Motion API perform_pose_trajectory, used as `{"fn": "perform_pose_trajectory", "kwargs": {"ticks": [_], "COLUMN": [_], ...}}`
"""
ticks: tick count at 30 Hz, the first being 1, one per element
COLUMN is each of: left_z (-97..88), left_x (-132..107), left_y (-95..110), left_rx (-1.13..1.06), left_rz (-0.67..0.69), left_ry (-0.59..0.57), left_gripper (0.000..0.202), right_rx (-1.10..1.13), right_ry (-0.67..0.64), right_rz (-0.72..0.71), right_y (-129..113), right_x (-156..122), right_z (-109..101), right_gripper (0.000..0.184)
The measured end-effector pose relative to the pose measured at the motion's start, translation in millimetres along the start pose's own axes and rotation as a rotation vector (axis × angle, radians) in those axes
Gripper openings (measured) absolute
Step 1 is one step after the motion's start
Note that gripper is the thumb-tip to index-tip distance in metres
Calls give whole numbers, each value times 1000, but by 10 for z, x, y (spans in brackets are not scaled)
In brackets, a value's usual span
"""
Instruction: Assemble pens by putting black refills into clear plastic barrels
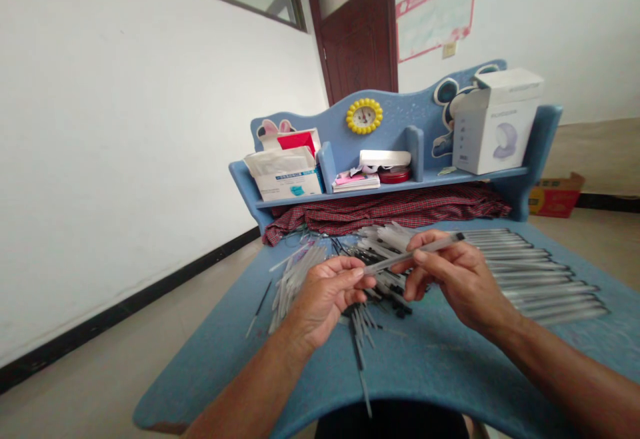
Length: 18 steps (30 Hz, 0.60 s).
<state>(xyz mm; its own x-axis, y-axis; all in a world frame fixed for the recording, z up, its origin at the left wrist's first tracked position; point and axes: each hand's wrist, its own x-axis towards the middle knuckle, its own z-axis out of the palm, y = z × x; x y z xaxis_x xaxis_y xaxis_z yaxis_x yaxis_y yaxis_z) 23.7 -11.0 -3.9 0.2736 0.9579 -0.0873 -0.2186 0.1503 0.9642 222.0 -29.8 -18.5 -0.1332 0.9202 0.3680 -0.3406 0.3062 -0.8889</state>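
Tabletop (225, 359): blue, with a curved near edge and a raised back shelf (440, 178).
Translucent pen (395, 260): held above the tabletop's middle, black end tilted toward 2 o'clock.
Left hand (325, 292): fingers pinching the pen's lower end.
Right hand (457, 272): fingers gripping near the black end.
Handling: a light pinch at both ends, kept in one line, should avoid bending the slim barrel.
In the way: black caps (400, 309) at 6 o'clock and refills (361, 342) at 7 crowd beneath; a sleeve could sweep them.
Barrel pile (295, 282): 9 o'clock.
Pen row (543, 279): 3 o'clock, side by side.
Checked cloth (390, 211): 12 o'clock, under the shelf.
White carton (490, 132): 1 to 2 o'clock.
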Motion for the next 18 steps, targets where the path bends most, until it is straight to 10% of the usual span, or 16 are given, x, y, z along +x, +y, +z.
{"fn": "perform_pose_trajectory", "kwargs": {"ticks": [18], "left_z": [182], "left_x": [-80], "left_y": [-335], "left_rx": [987], "left_rz": [305], "left_ry": [-341], "left_gripper": [10], "right_rx": [-543], "right_ry": [-318], "right_rz": [-12], "right_y": [-68], "right_x": [3], "right_z": [-58], "right_gripper": [14]}}
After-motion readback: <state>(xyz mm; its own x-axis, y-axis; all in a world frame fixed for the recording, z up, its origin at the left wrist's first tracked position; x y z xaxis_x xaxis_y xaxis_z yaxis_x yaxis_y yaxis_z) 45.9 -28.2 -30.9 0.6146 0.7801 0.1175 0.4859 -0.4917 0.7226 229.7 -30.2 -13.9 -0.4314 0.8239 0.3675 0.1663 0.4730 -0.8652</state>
